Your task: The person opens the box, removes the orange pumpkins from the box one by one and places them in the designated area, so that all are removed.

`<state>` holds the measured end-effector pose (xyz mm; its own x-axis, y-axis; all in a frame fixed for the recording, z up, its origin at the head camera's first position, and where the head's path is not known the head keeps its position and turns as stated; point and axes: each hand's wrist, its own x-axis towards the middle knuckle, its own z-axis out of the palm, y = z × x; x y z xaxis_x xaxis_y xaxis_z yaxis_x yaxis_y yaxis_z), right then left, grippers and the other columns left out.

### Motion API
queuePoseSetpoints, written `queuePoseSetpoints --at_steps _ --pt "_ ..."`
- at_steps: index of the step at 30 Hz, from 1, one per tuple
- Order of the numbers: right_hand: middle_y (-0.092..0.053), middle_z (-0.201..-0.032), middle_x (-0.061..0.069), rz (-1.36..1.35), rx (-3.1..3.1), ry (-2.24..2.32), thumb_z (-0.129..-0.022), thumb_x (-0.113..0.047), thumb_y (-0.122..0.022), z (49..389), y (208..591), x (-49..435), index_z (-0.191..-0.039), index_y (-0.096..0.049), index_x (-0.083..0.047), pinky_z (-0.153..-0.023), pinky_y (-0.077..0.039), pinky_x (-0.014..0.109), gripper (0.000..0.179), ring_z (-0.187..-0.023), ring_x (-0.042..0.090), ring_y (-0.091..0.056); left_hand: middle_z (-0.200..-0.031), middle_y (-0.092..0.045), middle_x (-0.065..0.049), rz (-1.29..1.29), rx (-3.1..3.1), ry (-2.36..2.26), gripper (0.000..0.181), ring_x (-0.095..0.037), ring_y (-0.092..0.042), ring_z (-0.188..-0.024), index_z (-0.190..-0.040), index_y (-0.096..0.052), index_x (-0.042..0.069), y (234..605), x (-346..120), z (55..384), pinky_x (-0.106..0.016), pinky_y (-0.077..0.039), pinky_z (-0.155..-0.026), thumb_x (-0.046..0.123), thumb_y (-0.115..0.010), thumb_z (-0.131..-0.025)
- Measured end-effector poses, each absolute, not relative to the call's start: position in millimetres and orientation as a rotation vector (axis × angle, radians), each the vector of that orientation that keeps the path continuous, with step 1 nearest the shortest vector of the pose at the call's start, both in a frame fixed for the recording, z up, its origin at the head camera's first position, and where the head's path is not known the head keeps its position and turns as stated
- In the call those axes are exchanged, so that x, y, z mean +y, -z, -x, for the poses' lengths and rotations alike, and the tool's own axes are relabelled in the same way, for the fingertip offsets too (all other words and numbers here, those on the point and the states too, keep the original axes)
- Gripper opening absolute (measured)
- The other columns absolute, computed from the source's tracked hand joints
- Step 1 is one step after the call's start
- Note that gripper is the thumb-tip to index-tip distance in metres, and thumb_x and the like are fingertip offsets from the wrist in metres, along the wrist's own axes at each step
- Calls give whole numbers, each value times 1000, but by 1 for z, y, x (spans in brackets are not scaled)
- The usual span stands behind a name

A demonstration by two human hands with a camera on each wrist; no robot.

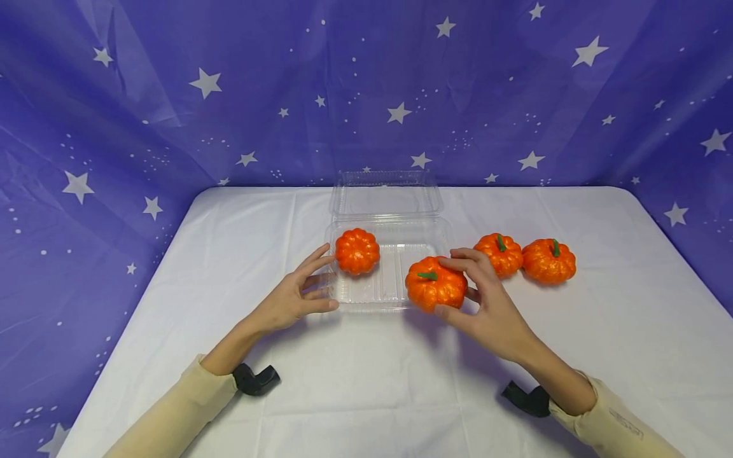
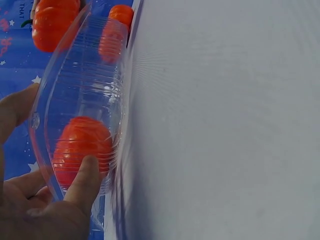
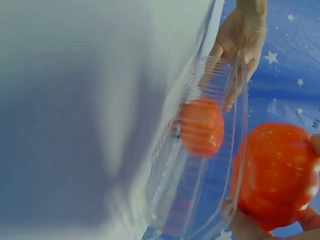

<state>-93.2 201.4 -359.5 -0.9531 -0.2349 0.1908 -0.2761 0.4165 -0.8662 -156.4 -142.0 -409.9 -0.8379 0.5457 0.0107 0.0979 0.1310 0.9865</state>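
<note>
Head view: right hand [image 1: 497, 320] curls round pumpkin [image 1: 435, 287].

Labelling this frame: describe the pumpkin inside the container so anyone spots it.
On the white table, find the open clear container. Its left side, by the person's left hand, holds a pumpkin. It is the only pumpkin showing no green stem in the head view.

Cannot read the print [image 1: 627, 423] on the right sleeve [image 1: 600, 404] — too small; see only part of the held pumpkin [image 1: 432, 291] behind the right hand [image 1: 494, 312].
</note>
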Motion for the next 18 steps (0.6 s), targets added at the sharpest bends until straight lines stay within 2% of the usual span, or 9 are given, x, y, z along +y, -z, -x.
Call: queuePoseSetpoints --at_steps 2,4,6,8,18 --pt "-36 -147 6 -485 -2598 -1596 -84 -4 -76 90 359 207 -136 -53 -10 -99 -49 47 57 -131 30 -42 -165 -7 3 -616 2058 -1762 82 -40 -36 -138 -152 -32 2 410 -142 156 -35 -43 -106 3 -78 -84" --pt "-37 -147 4 -496 -2577 -1598 -84 -1 -75 87 359 214 -137 -50 -9 -99 -50 35 59 -131 27 -42 -165 -6 2 -612 2056 -1767 82 -40 -36 -138 -153 -32 3 411 -142 156 -35 -43 -105 2 -78 -84" --pt "-40 -146 3 -498 -2550 -1611 -84 3 -74 84 358 220 -139 -49 -10 -98 -48 23 62 -128 23 -44 -165 -6 2 -611 2056 -1769 82 -40 -35 -138 -153 -32 3 411 -141 156 -34 -43 -105 2 -78 -84" --pt "-42 -145 4 -500 -2526 -1624 -83 7 -73 81 357 227 -140 -48 -10 -96 -47 17 64 -126 20 -46 -165 -6 2 -612 2057 -1769 82 -40 -35 -138 -153 -32 3 411 -141 156 -34 -43 -105 2 -78 -84" --pt "-41 -138 5 -368 -2579 -1545 -83 7 -73 71 357 256 -143 -43 -7 -90 -48 12 68 -122 13 -43 -164 -7 5 -612 2073 -1754 81 -38 -36 -138 -152 -33 3 410 -141 156 -33 -43 -105 5 -78 -85"
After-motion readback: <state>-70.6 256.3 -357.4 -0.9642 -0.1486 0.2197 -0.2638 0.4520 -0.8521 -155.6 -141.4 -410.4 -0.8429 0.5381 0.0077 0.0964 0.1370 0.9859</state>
